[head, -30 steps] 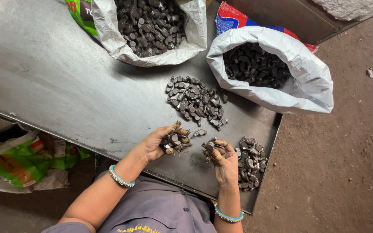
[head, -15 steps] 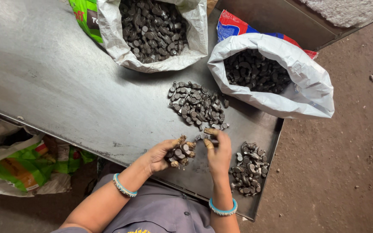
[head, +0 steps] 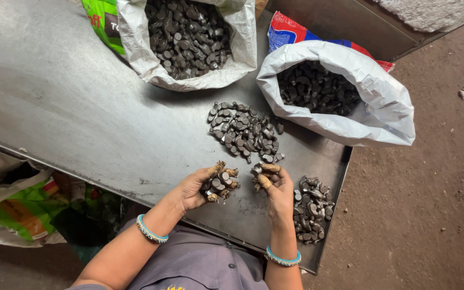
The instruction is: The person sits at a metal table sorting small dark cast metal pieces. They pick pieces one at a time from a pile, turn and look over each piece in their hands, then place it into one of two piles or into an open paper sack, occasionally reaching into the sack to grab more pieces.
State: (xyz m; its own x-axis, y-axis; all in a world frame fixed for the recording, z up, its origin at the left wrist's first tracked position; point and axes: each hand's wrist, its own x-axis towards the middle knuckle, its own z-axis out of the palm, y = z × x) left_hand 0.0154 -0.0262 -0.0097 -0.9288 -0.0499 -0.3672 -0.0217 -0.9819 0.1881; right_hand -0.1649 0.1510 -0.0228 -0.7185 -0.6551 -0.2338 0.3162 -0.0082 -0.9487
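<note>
A handful of small dark metal parts (head: 218, 185), short stubby pieces with round heads, sits cupped in the left hand (head: 200, 188), whose grip is curled closed around them just above the near edge of the table (head: 71, 107). The fingertips of that hand are grimy and bent inward over the parts. Just beside it, the right hand (head: 277, 190) pinches a single metal piece (head: 257, 171) between thumb and fingertips, its grip closed on that piece, palm turned toward the left hand. The two hands are near each other but not touching. Each wrist wears a light blue beaded bangle (head: 149, 230).

Beyond the hands, a loose heap of the same parts (head: 245, 131) lies spread on the grey metal table. To the right of the right hand, close to the table's corner, lies a smaller pile of parts (head: 311, 207). At the far side stands an open white sack (head: 189, 37) filled with dark parts, with green printed plastic next to it. To its right a second white sack (head: 350, 96), also holding dark parts, leans over the table's edge, with a red and blue bag (head: 296, 33) behind it. Bare dirt floor (head: 430, 204) lies right of the table, and crumpled green and white bags (head: 12, 207) lie at the left below it.
</note>
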